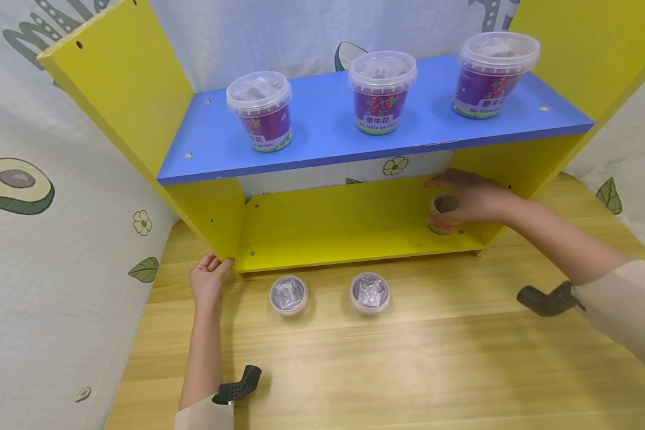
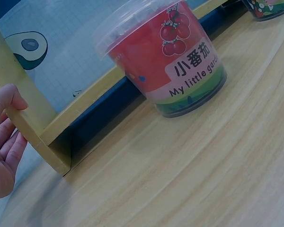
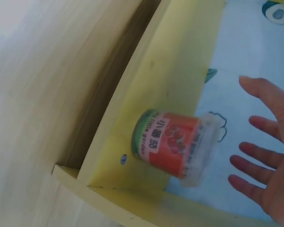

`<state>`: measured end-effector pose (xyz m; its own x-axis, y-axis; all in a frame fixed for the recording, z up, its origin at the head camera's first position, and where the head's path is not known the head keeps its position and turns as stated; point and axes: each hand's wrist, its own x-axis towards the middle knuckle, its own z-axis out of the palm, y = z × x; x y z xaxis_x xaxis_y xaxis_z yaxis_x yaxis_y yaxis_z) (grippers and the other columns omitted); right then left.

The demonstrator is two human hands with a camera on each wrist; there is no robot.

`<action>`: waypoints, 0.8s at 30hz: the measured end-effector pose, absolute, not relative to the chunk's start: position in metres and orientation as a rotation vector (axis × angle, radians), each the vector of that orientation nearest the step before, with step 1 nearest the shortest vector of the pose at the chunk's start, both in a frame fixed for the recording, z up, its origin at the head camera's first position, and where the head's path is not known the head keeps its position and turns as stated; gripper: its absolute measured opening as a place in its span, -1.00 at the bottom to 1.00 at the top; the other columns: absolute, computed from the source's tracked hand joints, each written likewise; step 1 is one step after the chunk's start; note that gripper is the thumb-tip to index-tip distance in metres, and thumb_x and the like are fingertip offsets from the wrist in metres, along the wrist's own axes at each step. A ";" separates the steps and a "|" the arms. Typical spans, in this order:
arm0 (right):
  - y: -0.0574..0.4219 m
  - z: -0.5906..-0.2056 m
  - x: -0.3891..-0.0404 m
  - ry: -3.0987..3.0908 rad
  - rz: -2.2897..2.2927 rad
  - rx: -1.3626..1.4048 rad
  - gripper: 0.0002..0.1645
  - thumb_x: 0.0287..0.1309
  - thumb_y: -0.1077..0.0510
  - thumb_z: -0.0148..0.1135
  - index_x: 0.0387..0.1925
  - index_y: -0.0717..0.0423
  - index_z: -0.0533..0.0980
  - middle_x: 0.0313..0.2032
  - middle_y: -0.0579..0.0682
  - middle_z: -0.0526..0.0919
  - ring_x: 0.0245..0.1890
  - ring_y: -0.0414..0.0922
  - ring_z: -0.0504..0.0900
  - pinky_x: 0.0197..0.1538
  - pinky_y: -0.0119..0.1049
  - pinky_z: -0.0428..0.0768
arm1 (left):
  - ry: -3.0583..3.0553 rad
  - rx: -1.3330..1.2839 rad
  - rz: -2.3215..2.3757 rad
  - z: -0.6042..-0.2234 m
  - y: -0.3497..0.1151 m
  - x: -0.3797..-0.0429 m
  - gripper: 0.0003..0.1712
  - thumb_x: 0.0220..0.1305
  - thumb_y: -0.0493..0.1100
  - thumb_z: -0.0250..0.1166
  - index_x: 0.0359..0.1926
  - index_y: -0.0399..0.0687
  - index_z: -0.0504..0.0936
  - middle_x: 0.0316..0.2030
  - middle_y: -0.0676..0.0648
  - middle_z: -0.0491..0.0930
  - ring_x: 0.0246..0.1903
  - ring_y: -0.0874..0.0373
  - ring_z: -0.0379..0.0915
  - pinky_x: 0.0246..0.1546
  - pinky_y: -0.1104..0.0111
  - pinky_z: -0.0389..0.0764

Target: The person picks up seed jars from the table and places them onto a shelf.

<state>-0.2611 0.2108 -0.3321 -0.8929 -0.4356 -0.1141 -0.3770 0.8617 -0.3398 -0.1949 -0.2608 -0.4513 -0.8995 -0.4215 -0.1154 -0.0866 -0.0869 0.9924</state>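
Observation:
On the right end of the yellow lower shelf point(image 1: 328, 230) stands a red lidded cup point(image 3: 168, 142) with a tomato label. My right hand point(image 1: 478, 194) is over that cup; in the right wrist view its fingers are spread and apart from the lid. My left hand point(image 1: 208, 282) holds the lower front edge of the yellow left side panel point(image 2: 35, 135), thumb on one face and fingers on the other. Close to it on the table is a red tomato cup point(image 2: 146, 61), and farther right another lidded cup point(image 1: 369, 292).
Three purple lidded cups, at left point(image 1: 266, 122), middle point(image 1: 378, 107) and right point(image 1: 484, 89), stand spaced along the blue upper shelf point(image 1: 322, 113). The shelf unit rests on a wood-grain table point(image 1: 387, 370). Behind and beside it hangs a white avocado-print cloth point(image 1: 86, 269).

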 end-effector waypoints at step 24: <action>0.205 -0.331 -0.239 2.987 -0.480 -0.835 -0.31 -0.16 -0.13 0.43 0.02 0.13 0.50 0.02 0.16 0.51 0.01 0.10 0.47 -0.01 0.04 0.46 | -1.973 0.545 -2.075 -0.450 -0.261 -0.194 -0.53 0.03 -0.49 0.21 0.05 -0.36 0.49 -0.51 0.28 0.62 -0.34 0.39 0.53 -0.23 0.58 0.49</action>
<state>-0.2388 0.2051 -0.3310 -0.8584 -0.5069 0.0783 -0.5059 0.8115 -0.2923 -0.1939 -0.2612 -0.4503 -0.9054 -0.4099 -0.1106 -0.0898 -0.0695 0.9935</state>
